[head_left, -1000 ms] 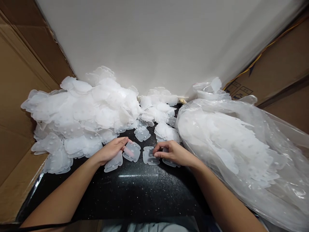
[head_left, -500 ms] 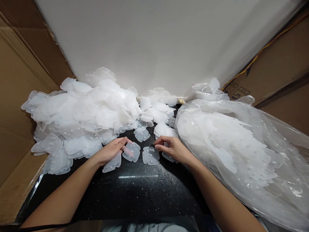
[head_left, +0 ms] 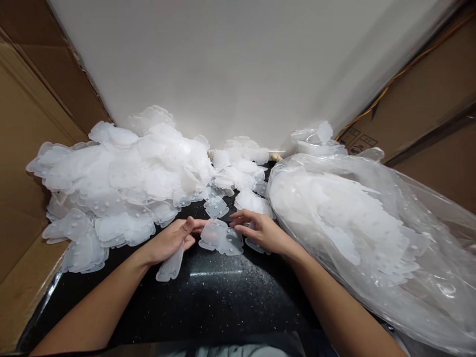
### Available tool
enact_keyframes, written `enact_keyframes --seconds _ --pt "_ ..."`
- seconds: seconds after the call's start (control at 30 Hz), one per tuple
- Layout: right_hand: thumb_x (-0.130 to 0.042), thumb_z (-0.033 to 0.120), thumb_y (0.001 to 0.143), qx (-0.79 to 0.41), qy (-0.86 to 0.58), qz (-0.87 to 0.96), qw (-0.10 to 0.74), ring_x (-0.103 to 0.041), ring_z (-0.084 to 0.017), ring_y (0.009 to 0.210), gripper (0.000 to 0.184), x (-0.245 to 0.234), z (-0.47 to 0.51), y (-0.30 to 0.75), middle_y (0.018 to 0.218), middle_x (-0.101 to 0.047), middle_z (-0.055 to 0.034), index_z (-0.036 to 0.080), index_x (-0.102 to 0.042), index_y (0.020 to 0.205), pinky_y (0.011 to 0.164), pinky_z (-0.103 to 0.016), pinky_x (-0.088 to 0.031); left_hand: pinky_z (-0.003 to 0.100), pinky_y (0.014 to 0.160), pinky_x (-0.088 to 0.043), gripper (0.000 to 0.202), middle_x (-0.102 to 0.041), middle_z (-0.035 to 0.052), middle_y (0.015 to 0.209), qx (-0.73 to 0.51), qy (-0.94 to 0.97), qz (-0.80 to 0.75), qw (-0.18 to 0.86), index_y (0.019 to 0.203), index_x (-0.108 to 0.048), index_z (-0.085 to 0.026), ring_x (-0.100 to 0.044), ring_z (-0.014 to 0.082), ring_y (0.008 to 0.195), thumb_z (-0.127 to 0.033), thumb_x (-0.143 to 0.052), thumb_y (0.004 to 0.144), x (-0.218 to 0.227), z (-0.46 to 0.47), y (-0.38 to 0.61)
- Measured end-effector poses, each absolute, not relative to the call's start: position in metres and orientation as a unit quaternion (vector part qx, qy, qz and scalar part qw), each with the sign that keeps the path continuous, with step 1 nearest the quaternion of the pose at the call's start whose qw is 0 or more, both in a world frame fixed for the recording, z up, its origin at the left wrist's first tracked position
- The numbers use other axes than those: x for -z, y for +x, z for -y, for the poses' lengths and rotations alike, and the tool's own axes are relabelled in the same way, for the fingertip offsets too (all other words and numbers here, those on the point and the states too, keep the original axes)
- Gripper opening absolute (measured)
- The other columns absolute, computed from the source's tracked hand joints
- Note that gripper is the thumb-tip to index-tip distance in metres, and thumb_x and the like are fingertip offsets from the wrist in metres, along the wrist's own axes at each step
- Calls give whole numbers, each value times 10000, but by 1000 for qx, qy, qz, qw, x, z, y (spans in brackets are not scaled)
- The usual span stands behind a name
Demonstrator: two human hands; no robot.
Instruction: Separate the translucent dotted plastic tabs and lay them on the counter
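Two overlapping translucent plastic pieces point(head_left: 223, 239), thin and roughly square with small bumps, lie between my hands. My left hand point(head_left: 169, 240) holds another such plastic piece point(head_left: 170, 267) tilted under its palm, curled fingers around it. Its forefinger stretches to the left edge of the overlapping pair. My right hand point(head_left: 266, 232) is just right of the pair, thumb and fingers apart, fingertips by its upper right corner. One plastic piece point(head_left: 257, 247) is partly hidden below the right hand. Beyond the pair, a single plastic piece point(head_left: 216, 207) rests on the black speckled tabletop point(head_left: 223, 302).
A big heap of the same pieces point(head_left: 130, 173) covers the back left, with a smaller pile point(head_left: 243, 173) at the back middle. On the right bulges a clear plastic bag point(head_left: 353, 233) full of them. Cardboard point(head_left: 29, 124) stands left; a pale wall point(head_left: 223, 64) closes the back.
The piece by my left fingers has moved right and now overlaps the one beside it. My left forefinger has stretched out, and the piece under that palm is tilted more steeply.
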State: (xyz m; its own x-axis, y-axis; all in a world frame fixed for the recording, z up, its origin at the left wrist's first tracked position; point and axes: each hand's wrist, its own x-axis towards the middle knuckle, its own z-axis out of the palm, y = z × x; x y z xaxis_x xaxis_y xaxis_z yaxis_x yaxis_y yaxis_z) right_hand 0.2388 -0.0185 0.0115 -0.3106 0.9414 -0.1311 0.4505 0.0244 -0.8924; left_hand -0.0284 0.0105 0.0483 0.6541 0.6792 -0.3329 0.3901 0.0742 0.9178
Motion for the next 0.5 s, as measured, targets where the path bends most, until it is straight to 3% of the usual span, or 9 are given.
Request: enact_keyframes --seconds 0.07,0.17,0.23,0.3,0.37,0.43,0.5 --pt "-569 370 889 -476 -527 652 266 -664 -202 878 334 -10 18 240 1104 -734 -68 200 -599 1175 786 -339 -499 228 456 -158 913 -381 -73 441 -96 696 -362 613 1361 -552 -100 -171 79 431 -790 -263 839 -47 -6 -25" --pt "-565 398 893 -484 -515 652 275 -660 -207 899 343 -7 16 242 1073 -734 -74 186 -607 1159 806 -346 -499 213 505 -319 779 -627 11 669 -92 717 -328 608 1438 -474 -178 -403 100 495 -713 -341 887 -42 -2 -20" --pt "-590 409 880 -477 -504 662 283 -650 -216 940 351 -7 16 241 1075 -723 -73 187 -619 1150 823 -351 -495 284 737 -466 679 -713 86 1055 -105 731 -311 597 1435 -479 -236 -616 184 803 -655 -409 905 -38 -1 -17" --pt "-677 397 820 -458 -489 681 295 -639 -227 968 332 -7 16 239 1087 -708 -69 198 -649 1084 828 -350 -490 381 986 -416 632 -617 93 1342 -115 742 -296 590 1426 -490 -270 -569 274 1167 -624 -454 904 -36 -1 -17" --pt "-723 340 781 -429 -468 703 323 -637 -220 918 206 -7 18 235 1013 -702 -60 201 -670 924 801 -338 -486 417 1069 -350 626 -556 80 1427 -116 746 -279 593 1420 -497 -283 -485 303 1300 -621 -482 893 -37 0 -17" --pt "-681 269 810 -383 -448 718 370 -629 -198 831 80 -8 20 231 885 -678 -49 200 -643 793 757 -321 -480 383 990 -417 612 -590 88 1389 -125 737 -281 602 1391 -535 -274 -564 291 1204 -619 -496 888 -39 1 -17" --pt "-604 205 850 -335 -431 739 395 -618 -185 806 83 -9 23 229 841 -643 -49 197 -626 770 732 -306 -474 295 752 -478 573 -667 105 1257 -155 705 -325 611 1310 -613 -245 -653 210 884 -618 -475 898 -41 1 -16"
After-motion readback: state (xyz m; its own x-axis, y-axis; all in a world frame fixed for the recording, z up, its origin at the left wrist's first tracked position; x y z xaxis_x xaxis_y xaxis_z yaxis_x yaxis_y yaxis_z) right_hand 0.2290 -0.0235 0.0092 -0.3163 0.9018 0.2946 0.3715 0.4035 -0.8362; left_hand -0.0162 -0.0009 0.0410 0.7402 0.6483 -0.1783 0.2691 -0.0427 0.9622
